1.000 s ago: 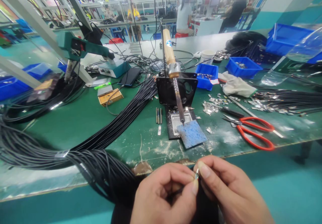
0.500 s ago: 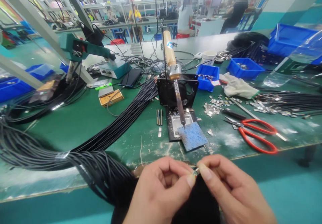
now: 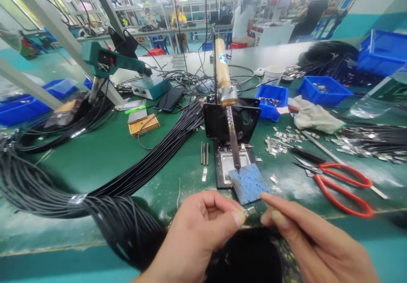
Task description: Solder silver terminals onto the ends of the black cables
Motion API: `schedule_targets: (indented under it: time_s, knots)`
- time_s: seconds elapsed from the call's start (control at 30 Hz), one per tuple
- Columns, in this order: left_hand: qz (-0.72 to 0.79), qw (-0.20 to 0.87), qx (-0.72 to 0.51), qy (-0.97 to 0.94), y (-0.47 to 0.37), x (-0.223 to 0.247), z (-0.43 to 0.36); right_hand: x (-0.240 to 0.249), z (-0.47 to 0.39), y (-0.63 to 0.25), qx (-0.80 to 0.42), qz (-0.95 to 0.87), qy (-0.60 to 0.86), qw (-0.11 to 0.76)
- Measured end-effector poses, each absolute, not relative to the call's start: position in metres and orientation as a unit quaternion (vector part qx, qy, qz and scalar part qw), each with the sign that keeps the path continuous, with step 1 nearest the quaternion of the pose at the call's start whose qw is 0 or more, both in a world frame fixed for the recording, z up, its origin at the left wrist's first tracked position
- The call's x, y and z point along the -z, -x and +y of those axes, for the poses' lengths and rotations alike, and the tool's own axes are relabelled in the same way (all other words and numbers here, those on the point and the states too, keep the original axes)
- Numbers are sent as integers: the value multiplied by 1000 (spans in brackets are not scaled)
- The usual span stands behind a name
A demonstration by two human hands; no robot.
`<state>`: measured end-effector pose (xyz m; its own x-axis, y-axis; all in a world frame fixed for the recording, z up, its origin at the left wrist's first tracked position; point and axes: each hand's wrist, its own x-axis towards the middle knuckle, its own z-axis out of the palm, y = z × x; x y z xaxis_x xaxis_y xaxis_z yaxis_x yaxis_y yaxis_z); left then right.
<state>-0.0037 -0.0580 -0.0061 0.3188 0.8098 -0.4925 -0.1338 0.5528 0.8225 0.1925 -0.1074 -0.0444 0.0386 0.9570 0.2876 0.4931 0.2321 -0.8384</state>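
Note:
Between thumb and fingertips, my left hand [image 3: 203,228] pinches a small metal connector [image 3: 251,210] at the table's front edge. The connector's shiny end sticks out to the right, and the fingers cover the rest. Just right of it is my right hand [image 3: 313,236], its index finger stretched out and apart from the thumb, holding nothing visible. Above the hands lies a blue sponge [image 3: 249,184]. The tip of a soldering iron [image 3: 222,68] with a wooden handle points down to the sponge's upper edge.
A thick bundle of black cables [image 3: 136,168] runs across the left. Red-handled scissors [image 3: 343,185] lie at the right near scattered metal pieces [image 3: 280,141]. A black fan [image 3: 244,119] stands behind the sponge. Blue bins [image 3: 324,91] and a white glove [image 3: 314,115] are farther back.
My right hand has let go of the connector and moved right, its index finger now extended. My left hand still holds the connector. The whole view has shifted slightly.

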Motion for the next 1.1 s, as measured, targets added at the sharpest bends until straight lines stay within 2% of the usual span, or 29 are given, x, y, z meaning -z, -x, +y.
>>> schedule_targets:
  time_s: [0.27,0.93,1.1]
  knots:
    - [485,734,-331,-340,0,5,-46,37,-93,-178,-257,-593,558,520]
    - [476,755,-327,-310,-6,-4,-13,38,-66,-181,-273,-613,526,523]
    - [478,757,-322,-308,-6,-3,-10,38,-63,-179,-240,-629,514,531]
